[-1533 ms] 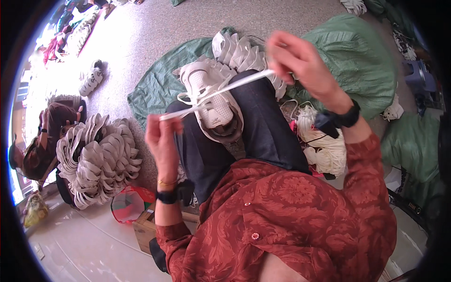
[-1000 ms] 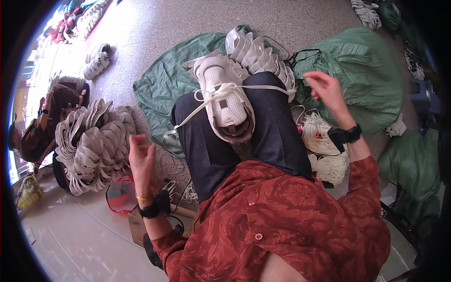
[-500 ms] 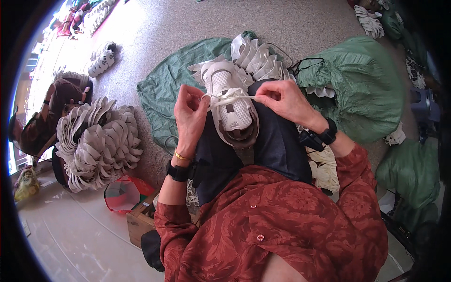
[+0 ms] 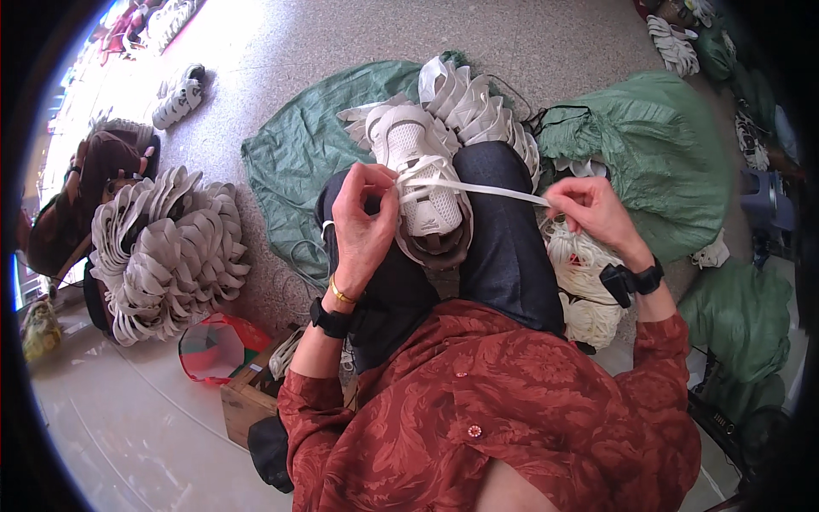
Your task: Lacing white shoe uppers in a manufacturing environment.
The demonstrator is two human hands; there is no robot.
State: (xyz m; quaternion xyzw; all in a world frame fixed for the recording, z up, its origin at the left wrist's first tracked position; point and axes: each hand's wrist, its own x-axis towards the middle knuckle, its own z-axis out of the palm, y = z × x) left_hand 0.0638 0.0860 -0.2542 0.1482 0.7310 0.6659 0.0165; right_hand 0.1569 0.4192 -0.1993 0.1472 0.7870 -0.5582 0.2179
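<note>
A white mesh sneaker upper (image 4: 432, 209) rests between my knees, its brown inner opening toward me. White shoelace (image 4: 490, 189) crosses its front and stretches out to the right. My right hand (image 4: 597, 213) pinches the far end of that lace, over the outer side of my right knee. Close against the left side of the upper, my left hand (image 4: 365, 224) is closed in a pinch at the lacing, thumb and forefinger together on the lace.
Stacked white uppers (image 4: 478, 111) lie beyond my knees on a green sack (image 4: 290, 145). A fuller green sack (image 4: 661, 162) stands right, near bundled cream laces (image 4: 589, 290). More uppers (image 4: 171, 256), a red bag (image 4: 217, 346) and a wooden box (image 4: 247, 401) sit left. Another person (image 4: 81, 196) sits far left.
My right hand has moved right and slightly down, drawing the lace out long across my right knee. My left hand has shifted a little right, staying beside the upper.
</note>
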